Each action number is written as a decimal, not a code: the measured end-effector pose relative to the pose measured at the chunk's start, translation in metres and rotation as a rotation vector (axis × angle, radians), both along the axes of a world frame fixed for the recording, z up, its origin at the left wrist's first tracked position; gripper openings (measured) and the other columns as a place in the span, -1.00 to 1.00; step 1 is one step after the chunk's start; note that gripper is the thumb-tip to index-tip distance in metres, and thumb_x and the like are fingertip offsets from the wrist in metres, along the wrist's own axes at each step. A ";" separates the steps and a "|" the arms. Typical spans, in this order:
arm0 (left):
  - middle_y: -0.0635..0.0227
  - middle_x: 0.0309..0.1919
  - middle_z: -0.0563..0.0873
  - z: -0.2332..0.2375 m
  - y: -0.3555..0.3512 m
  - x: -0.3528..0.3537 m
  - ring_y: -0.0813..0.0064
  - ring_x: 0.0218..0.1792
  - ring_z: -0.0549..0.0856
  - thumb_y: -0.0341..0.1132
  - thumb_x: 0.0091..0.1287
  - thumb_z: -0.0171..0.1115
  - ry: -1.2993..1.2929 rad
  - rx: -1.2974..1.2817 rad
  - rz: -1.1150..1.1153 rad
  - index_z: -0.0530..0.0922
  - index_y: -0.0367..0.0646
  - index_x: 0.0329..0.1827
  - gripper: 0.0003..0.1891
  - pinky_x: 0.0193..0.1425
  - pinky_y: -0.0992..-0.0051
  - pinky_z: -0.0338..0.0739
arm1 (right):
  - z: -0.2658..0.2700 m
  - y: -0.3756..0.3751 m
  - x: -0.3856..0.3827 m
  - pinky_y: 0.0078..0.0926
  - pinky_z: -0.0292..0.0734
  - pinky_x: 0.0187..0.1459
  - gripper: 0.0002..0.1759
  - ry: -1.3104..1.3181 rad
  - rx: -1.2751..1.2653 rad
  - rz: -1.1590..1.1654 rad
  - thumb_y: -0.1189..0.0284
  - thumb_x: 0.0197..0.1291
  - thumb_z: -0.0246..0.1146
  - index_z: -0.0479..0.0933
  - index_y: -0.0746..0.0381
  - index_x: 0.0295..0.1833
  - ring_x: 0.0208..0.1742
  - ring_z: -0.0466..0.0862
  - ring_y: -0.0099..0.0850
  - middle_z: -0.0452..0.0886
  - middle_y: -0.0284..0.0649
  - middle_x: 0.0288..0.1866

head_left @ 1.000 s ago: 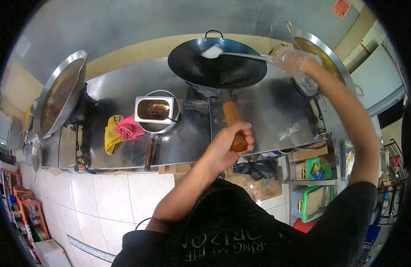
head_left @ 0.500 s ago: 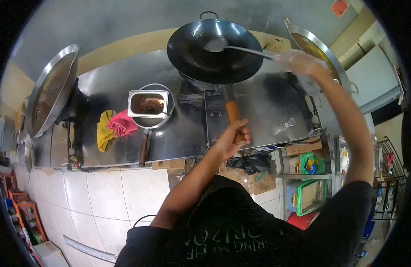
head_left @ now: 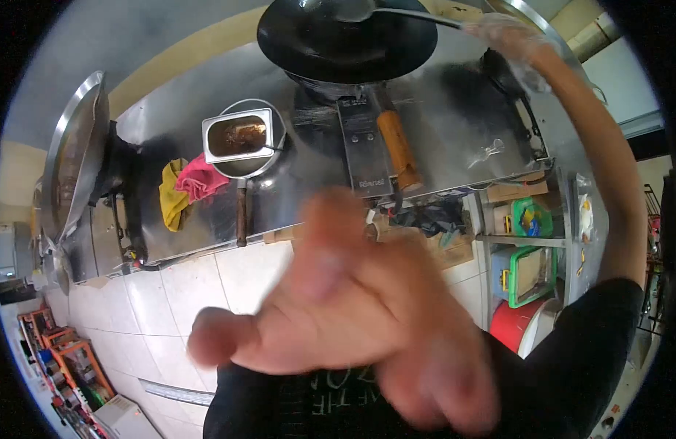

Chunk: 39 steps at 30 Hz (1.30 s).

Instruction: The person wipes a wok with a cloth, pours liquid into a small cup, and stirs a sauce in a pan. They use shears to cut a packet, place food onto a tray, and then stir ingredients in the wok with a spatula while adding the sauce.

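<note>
Treat the wok, at twelve o'clock on the surface, as heavy, rigid, possibly hot; best held by the wooden handle, pointing towards five. Expect the ladle to feel lighter but slippery through plastic, clasped at one by the gloved right grip. Note left grip spread, empty.

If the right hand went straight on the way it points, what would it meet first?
Probably the near-side rim of the round black metal wok: the right hand, in clear plastic, points that way along the long-handled metal ladle. Height is unclear; it might pass above.
</note>
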<state>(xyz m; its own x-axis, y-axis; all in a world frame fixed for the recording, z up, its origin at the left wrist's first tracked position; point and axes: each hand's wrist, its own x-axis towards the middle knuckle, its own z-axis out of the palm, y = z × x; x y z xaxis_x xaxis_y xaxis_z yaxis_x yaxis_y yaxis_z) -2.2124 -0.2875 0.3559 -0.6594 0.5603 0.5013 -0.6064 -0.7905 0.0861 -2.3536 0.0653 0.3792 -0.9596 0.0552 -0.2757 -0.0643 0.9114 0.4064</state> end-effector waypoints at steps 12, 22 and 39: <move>0.32 -0.17 0.48 -0.024 0.006 -0.004 0.47 -0.15 0.45 0.11 0.31 -0.03 0.000 -0.052 -0.097 0.31 0.03 0.08 -0.56 -0.08 0.33 0.30 | 0.026 0.140 0.003 -0.23 0.50 -0.19 -0.50 0.231 0.207 0.329 0.02 0.34 -0.08 0.47 0.25 -0.02 -0.30 0.57 -0.12 0.56 -0.06 -0.30; 0.44 -0.42 0.47 -0.172 0.105 -0.065 0.51 -0.46 0.47 0.03 0.26 0.18 -0.596 -0.683 -0.320 0.38 -0.03 -0.27 -0.67 -0.38 0.47 0.34 | 0.017 0.034 0.016 -0.25 0.51 -0.27 -0.61 0.647 0.429 0.206 0.08 0.32 -0.04 0.51 0.12 -0.03 -0.32 0.62 -0.18 0.62 -0.10 -0.29; 0.41 -0.56 0.45 -0.184 0.117 -0.062 0.51 -0.54 0.49 0.03 0.27 0.19 -0.527 -0.777 -0.148 0.36 -0.06 -0.24 -0.65 -0.39 0.46 0.41 | -0.071 0.055 0.062 -0.24 0.47 -0.41 -0.60 0.768 0.194 0.324 0.19 0.30 0.04 0.39 0.13 0.18 -0.44 0.60 -0.24 0.57 -0.16 -0.43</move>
